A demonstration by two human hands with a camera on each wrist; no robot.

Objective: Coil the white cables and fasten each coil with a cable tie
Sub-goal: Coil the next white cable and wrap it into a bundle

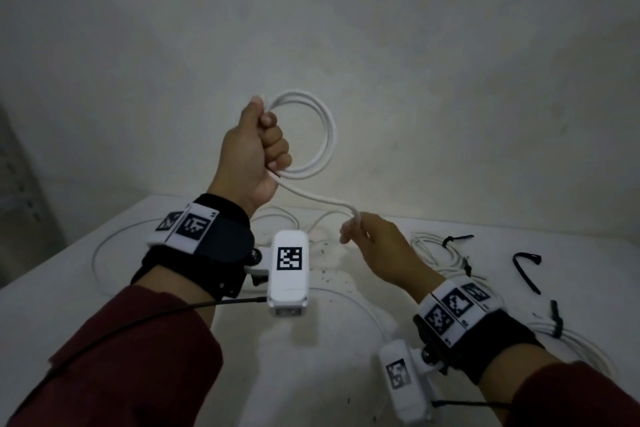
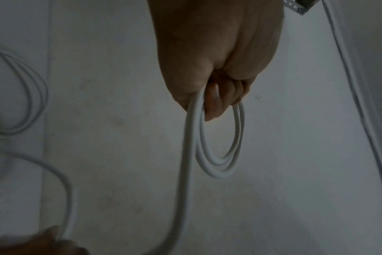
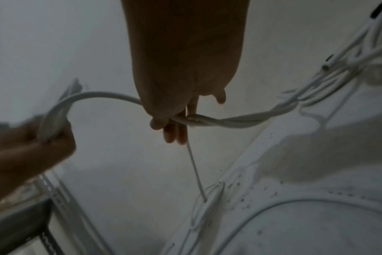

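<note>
Up above the tabletop (image 1: pixel 86 288), the white cable (image 1: pixel 325 135) hangs as a round coil of a few smooth, rubbery-looking loops, held at its left side. The left hand (image 1: pixel 258 149) is raised in a fist, fingers curled tight round the gathered strands; in the left wrist view the loops (image 2: pixel 220 165) drop below the knuckles and lie neatly side by side. From the bottom of the coil one strand runs down and to the right to the right hand (image 1: pixel 377 246), which pinches it between thumb and fingertips, the other fingers loosely extended — the right wrist view shows the strand passing across those fingers (image 3: pixel 175 132) and on toward the tabletop.

The coil sits in open air in front of a plain pale wall (image 1: pixel 450 45), with nothing near it on any side. Below, the tabletop is white and matte, its far edge meeting the wall just behind the hands, its left edge slanting toward the viewer. Loose white cable (image 1: pixel 104 246) sprawls over it in wide thin arcs. To the right lie bundled cables (image 1: pixel 436 253) fastened with a black tie (image 1: pixel 453 239), another bundle (image 1: pixel 581 347) near the right edge, and a loose black cable tie (image 1: pixel 526 270) — a bent, hooked strip. Small dark specks (image 1: pixel 325 274) dot the surface between the wrists.
</note>
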